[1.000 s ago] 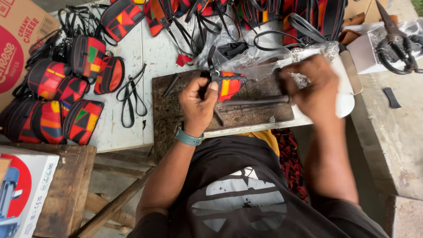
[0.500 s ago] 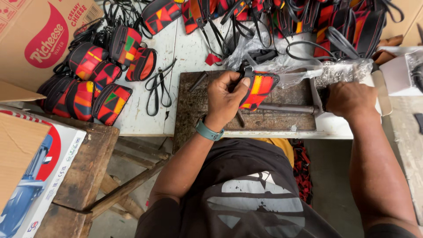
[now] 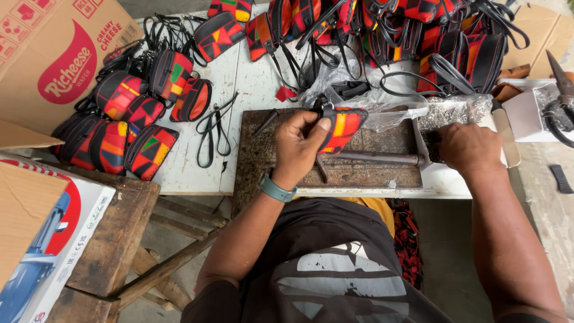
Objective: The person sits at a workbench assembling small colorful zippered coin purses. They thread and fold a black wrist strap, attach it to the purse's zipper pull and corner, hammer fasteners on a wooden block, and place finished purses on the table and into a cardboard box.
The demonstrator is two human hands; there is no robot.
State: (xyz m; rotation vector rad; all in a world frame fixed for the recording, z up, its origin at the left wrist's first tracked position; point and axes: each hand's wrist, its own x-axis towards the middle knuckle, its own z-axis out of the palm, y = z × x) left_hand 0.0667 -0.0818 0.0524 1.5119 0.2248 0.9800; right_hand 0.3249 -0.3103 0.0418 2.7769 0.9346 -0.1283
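My left hand [image 3: 301, 145] pinches a small red, yellow and black patterned pouch [image 3: 342, 127] by its top edge, holding it over a worn dark work block [image 3: 359, 173]. A metal hammer [image 3: 373, 158] lies flat on that block just below the pouch. My right hand [image 3: 469, 146] rests knuckles-up at the block's right end, fingers curled into a clear plastic bag of small metal fittings [image 3: 451, 110]. What the fingers hold is hidden. A teal band sits on my left wrist.
Finished patterned pouches [image 3: 128, 122] are heaped at the left of the white table [image 3: 191, 170], more with black straps [image 3: 418, 36] along the back. Cardboard boxes [image 3: 57, 54] stand at left, a wooden stool [image 3: 113, 239] below. Scissors [image 3: 562, 98] lie on a box at right.
The view has shifted left and closer. My left hand still holds the pouch over the block. My right hand has moved down to the bag of metal fittings at the block's right end.
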